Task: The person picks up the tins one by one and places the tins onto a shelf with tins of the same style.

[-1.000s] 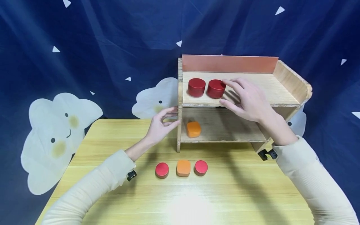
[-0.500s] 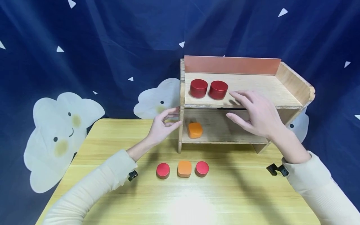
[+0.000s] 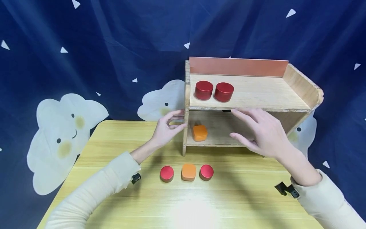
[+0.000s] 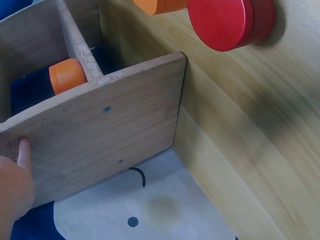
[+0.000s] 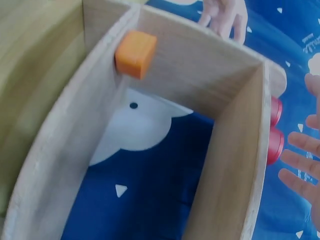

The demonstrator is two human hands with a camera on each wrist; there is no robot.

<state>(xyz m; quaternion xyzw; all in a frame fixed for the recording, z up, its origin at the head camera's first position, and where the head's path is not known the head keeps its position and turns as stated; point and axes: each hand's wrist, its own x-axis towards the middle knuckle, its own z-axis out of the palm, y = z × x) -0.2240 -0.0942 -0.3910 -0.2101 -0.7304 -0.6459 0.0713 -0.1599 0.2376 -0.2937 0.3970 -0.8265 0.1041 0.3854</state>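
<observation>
Two round red tins, a left one (image 3: 204, 90) and a right one (image 3: 224, 92), stand side by side on the top board of a small wooden shelf (image 3: 266, 92). My right hand (image 3: 261, 132) hovers in front of the shelf, fingers spread from the thumb and holding nothing. With its fingertips, my left hand (image 3: 168, 127) touches the outside of the shelf's left side panel (image 4: 115, 125). On the lower board, close to that panel, sits a squarish orange tin (image 3: 199, 133); the right wrist view also shows this orange tin (image 5: 135, 54).
In a row on the wooden table (image 3: 143, 197) before the shelf are a red tin (image 3: 167, 174), an orange tin (image 3: 188, 172) and another red tin (image 3: 206, 172). A dark blue curtain (image 3: 128, 38) with white clouds hangs behind.
My right hand has left the right red tin on the top board and drawn down and to the right. The left hand stays at the side panel. The head view has shifted slightly.
</observation>
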